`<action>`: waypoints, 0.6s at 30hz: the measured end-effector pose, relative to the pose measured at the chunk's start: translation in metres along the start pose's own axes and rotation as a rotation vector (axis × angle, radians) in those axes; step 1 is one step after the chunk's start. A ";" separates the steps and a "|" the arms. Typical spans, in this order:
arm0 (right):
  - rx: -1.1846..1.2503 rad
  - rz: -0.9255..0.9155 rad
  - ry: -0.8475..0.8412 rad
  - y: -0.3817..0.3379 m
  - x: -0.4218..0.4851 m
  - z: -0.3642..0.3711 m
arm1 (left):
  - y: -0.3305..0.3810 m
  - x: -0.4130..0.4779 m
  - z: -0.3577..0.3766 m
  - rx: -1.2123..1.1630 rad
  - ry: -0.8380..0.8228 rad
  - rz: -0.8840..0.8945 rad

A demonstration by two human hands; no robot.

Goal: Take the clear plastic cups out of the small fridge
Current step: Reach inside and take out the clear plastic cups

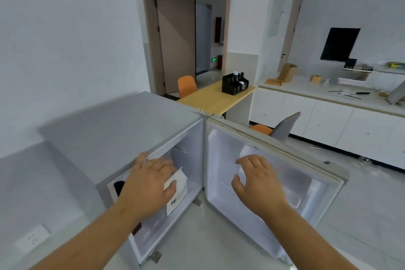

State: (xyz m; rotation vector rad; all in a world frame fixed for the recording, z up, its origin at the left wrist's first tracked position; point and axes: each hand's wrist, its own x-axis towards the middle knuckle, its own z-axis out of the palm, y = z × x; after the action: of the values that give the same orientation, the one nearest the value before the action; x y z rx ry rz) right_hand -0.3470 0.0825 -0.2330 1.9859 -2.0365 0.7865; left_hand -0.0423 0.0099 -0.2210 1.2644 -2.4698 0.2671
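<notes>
The small grey fridge (122, 129) stands low in front of me, its door (285, 173) swung open to the right. My left hand (149, 184) reaches into the fridge's opening. Its thumb and fingers are closed on a whitish thing with black print (178, 195); blur keeps me from telling whether it is a cup. My right hand (258, 182) hovers in front of the door's white inner liner, fingers apart and holding nothing. A pale translucent shape (248, 150) shows just beyond its fingertips. No clear cup can be made out sharply.
A dark item (119, 186) sits in the fridge left of my wrist. Behind are a wooden table (210, 96) with a black organiser (234, 83), orange chairs (186, 85), a white counter (328, 94) on the right and a wall socket (32, 239) low left.
</notes>
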 end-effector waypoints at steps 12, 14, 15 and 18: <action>0.444 0.206 -0.609 -0.103 0.036 0.151 | -0.007 -0.053 0.126 -0.577 -0.286 -0.782; 0.440 0.254 -0.688 -0.117 0.049 0.177 | -0.014 -0.043 0.151 -0.735 -0.276 -0.909; 0.434 0.283 -0.721 -0.124 0.057 0.190 | -0.019 -0.037 0.167 -0.818 -0.274 -0.961; 0.439 0.381 -0.766 -0.139 0.081 0.232 | -0.032 -0.021 0.208 -1.111 -0.248 -1.160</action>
State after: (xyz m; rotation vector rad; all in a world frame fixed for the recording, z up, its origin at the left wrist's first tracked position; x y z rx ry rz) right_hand -0.1670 -0.0965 -0.3555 2.4329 -2.9511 0.6266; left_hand -0.0515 -0.0608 -0.4206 1.8151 -1.1567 -1.3545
